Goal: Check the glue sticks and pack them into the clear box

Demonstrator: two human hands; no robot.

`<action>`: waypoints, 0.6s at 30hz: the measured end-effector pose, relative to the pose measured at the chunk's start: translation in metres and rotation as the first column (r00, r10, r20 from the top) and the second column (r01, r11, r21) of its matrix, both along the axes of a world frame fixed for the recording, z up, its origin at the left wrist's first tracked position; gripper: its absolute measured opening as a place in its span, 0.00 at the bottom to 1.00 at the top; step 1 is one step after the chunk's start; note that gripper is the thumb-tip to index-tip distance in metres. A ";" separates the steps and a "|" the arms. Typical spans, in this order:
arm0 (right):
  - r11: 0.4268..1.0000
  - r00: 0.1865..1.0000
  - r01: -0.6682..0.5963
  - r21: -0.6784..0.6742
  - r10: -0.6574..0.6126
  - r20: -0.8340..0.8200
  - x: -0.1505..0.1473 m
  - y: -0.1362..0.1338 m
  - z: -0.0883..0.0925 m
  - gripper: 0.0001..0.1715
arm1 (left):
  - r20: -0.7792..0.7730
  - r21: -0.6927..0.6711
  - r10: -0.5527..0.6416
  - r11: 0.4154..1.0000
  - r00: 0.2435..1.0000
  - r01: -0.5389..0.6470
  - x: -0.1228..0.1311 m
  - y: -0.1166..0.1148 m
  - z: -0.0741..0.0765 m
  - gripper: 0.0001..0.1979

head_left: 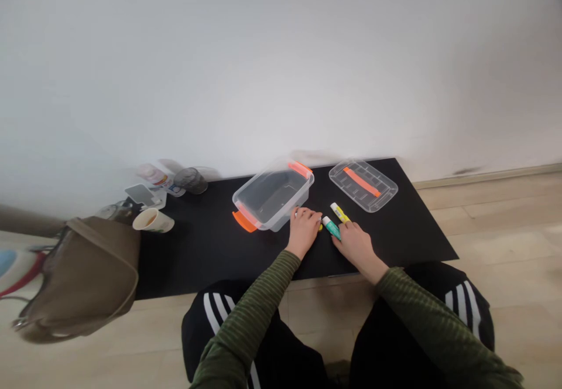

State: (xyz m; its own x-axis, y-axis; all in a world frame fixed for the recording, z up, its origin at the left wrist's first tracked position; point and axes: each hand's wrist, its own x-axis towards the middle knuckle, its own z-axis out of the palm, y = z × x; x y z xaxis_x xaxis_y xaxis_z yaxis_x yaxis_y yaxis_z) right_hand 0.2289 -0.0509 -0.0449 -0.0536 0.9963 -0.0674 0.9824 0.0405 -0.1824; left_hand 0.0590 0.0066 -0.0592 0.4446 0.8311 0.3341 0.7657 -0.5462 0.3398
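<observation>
Your left hand rests just in front of the clear plastic box with orange handles, its fingers curled at a small yellow object, grip unclear; your right hand touches a teal-and-white tube and a yellow tube, right of the box, and you cannot tell if it grasps them

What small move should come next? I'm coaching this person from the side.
Probably the right hand should lift the teal tube into the open clear plastic box: the tube lies at its fingertips, and the box's lid sits off to the right.
</observation>
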 end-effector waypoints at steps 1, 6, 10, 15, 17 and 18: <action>1.000 1.000 -0.001 -0.007 0.001 -0.004 0.000 -0.001 0.000 0.13 | 0.016 -0.007 0.001 1.000 1.000 -0.001 0.000 0.000 0.001 0.11; 1.000 0.999 0.016 -0.014 -0.016 -0.044 0.008 -0.001 0.002 0.12 | 0.206 -0.093 0.021 0.996 0.978 -0.002 -0.001 -0.001 0.011 0.13; 0.998 0.981 0.060 -0.001 -0.059 -0.186 0.020 -0.003 0.008 0.13 | 0.572 -0.330 0.136 0.941 0.809 0.076 0.001 -0.006 0.021 0.14; 0.997 0.925 0.057 0.043 -0.037 -0.378 0.024 -0.010 0.017 0.11 | 0.782 -0.614 0.499 0.717 0.374 0.330 0.000 -0.020 0.023 0.16; 0.998 0.898 0.048 0.051 -0.021 -0.439 0.022 -0.013 0.020 0.11 | 0.771 -0.629 0.590 0.643 0.241 0.438 -0.002 -0.027 0.024 0.17; 0.998 0.882 0.041 0.053 -0.012 -0.471 0.021 -0.014 0.022 0.11 | 0.757 -0.626 0.625 0.614 0.188 0.481 -0.003 -0.029 0.025 0.17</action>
State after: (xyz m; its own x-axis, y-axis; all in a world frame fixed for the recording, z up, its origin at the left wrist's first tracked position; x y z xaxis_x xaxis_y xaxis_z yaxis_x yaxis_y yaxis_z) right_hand 0.2495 -0.0649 -0.0231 -0.0377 0.9991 0.0187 0.7823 0.0411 -0.6216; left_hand 0.0559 -0.0224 -0.0343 0.1966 0.9492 -0.2457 -0.4098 0.3072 0.8589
